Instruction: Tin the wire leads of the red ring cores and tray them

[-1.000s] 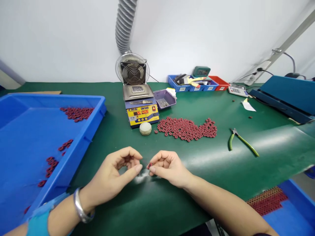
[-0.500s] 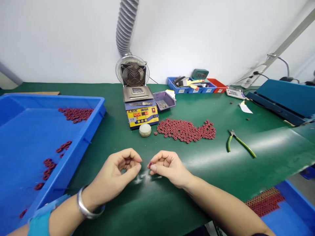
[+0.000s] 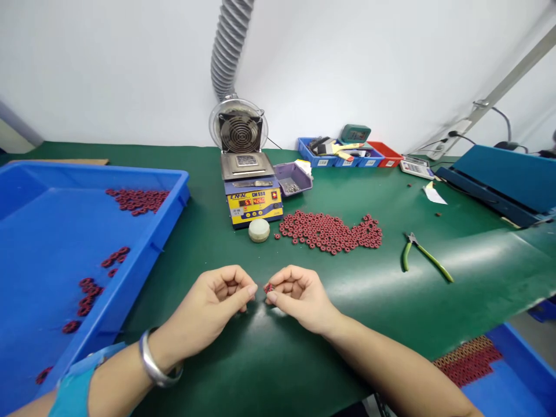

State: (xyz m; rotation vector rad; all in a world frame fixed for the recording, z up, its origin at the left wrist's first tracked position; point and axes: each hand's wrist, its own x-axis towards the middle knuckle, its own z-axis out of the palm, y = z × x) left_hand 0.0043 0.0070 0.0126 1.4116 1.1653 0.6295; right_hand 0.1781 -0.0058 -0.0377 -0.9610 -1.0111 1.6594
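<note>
A small red toothed ring (image 3: pixel 269 288), like a little motor stator core, is pinched between the thumb and forefinger of my right hand (image 3: pixel 299 298). My left hand (image 3: pixel 221 304) is just to its left, thumb and forefinger pressed together; whatever sits in that pinch is too small to make out. A narrow gap separates the two hands over the green table. Beyond them lies a pile of similar red rings (image 3: pixel 328 231). A single red ring (image 3: pixel 277 236) rests near a round whitish pot (image 3: pixel 259 230).
Behind stands a yellow and blue heated unit (image 3: pixel 254 205) with digital readouts, under a fan (image 3: pixel 240 132) and duct. A purple tray (image 3: pixel 293 178) adjoins it. Green-handled cutters (image 3: pixel 428 256) lie right. A large blue tray (image 3: pixel 174 200) with red rings fills the left.
My left hand has moved slightly right and its fingertips have closed together near the ring. The view has shifted a little. My right hand keeps its hold on the ring.
</note>
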